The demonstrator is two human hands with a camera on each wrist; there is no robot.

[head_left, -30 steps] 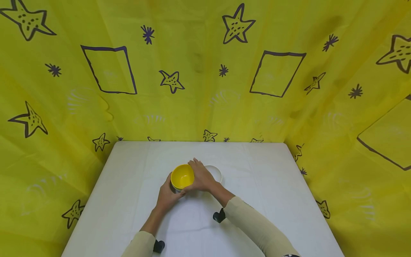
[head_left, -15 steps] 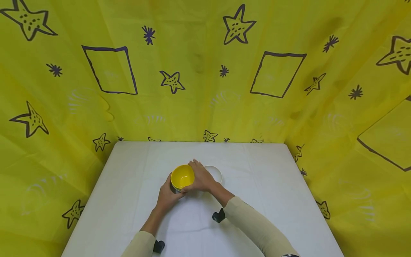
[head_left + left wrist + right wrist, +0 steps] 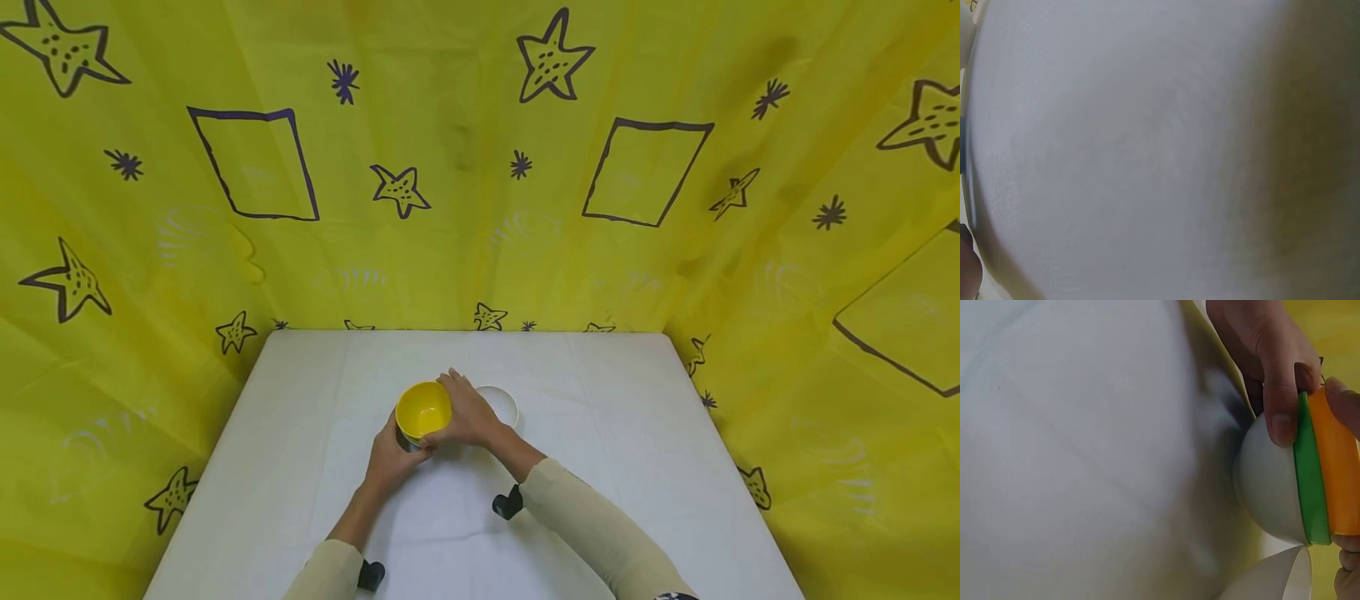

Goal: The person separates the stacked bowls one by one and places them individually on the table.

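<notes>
A nest of bowls (image 3: 423,412) sits near the middle of the white desk (image 3: 615,467), with a yellow bowl on top; the right-wrist view shows an orange rim, a green one beneath it and a white bowl (image 3: 1269,487) at the bottom. The left hand (image 3: 390,458) cups the stack from 7 o'clock, its fingers curled round the lower bowl. The right hand (image 3: 468,412) wraps the 3 o'clock side, fingers curled over the yellow rim.

The bowls look like thin, stiff plastic: probably light, smooth and a little slippery, and likely snug where they nest. The rim, with an opposing hold on the bowl below, seems the surest place to grip.

Another white bowl (image 3: 501,404) stands just beside the stack at 3 o'clock, partly behind the right hand, and crowds that side. Yellow cloth (image 3: 465,208) printed with stars walls the desk on three sides, well clear of the stack. The left-wrist view shows only blurred desk.
</notes>
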